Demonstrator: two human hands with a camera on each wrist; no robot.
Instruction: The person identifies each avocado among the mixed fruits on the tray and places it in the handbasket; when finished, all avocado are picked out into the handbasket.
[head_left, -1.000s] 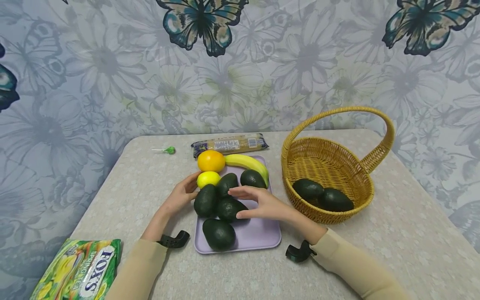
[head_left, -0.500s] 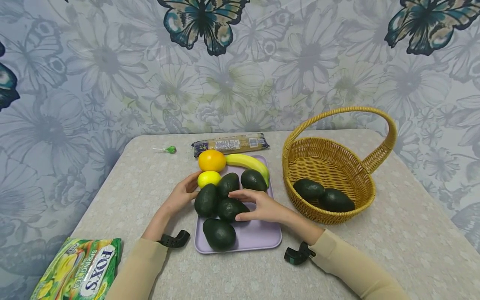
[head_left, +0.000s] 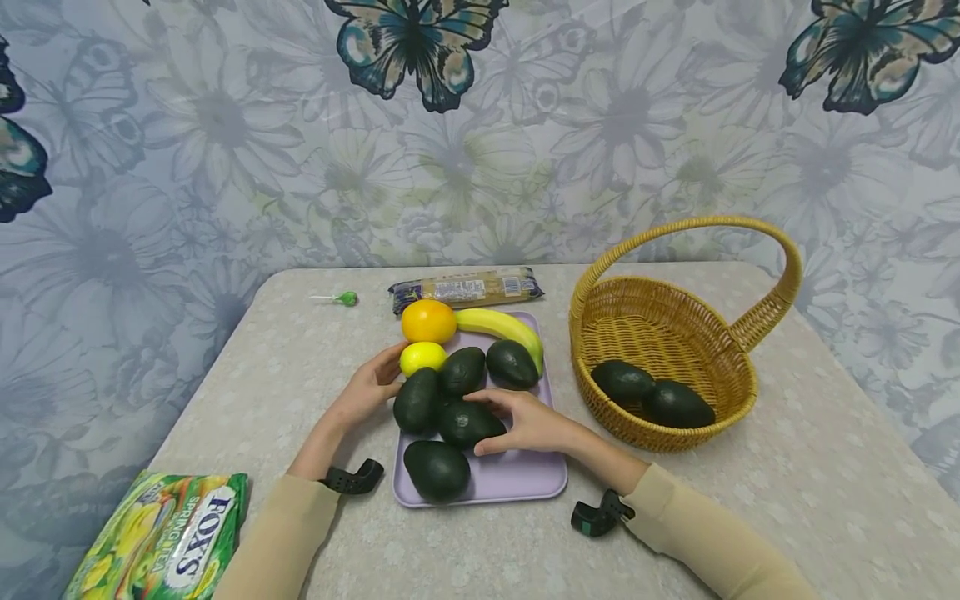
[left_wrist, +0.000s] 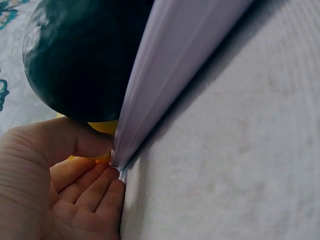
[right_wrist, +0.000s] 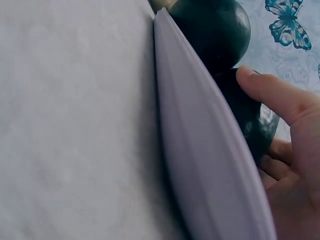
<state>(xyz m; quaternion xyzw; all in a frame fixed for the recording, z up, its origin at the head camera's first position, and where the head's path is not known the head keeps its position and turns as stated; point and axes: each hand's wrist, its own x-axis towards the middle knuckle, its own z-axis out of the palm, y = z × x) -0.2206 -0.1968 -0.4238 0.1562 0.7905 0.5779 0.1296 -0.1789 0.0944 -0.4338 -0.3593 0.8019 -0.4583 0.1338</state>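
right hand [head_left: 525, 423] round an avocado [head_left: 470, 425] on a lilac tray [head_left: 517, 482]

at the near left, a green and yellow fox's spring tea bag [head_left: 168, 533] lay on the patterned table [head_left: 285, 367]. toward the far left was a green lollipop [head_left: 347, 298], its pale stick pointing left. next came the left hand [head_left: 367, 387], with a black device [head_left: 354, 477] at its wrist. it stood at the left side of the tray with thumb and fingers wide apart; in the left wrist view the thumb met the rim and the fingers lay loosely straight by the outer wall. how firmly they bore on it could not be told.

an orange [head_left: 428, 322] sat at the tray's far left corner, and a lemon [head_left: 423, 358] just nearer. past the far edge lay a long packet [head_left: 468, 288] with a dark end. four other avocados [head_left: 417, 401] were spread over the tray, one of them beside the banana [head_left: 506, 329] at the far right.

the right hand held the middle avocado, fingers curved along its far side, thumb against its near end; the fruit lay among the others. to the right stood a woven basket [head_left: 660, 321] with a tall handle, two more avocados [head_left: 678, 406] side by side in its near part.
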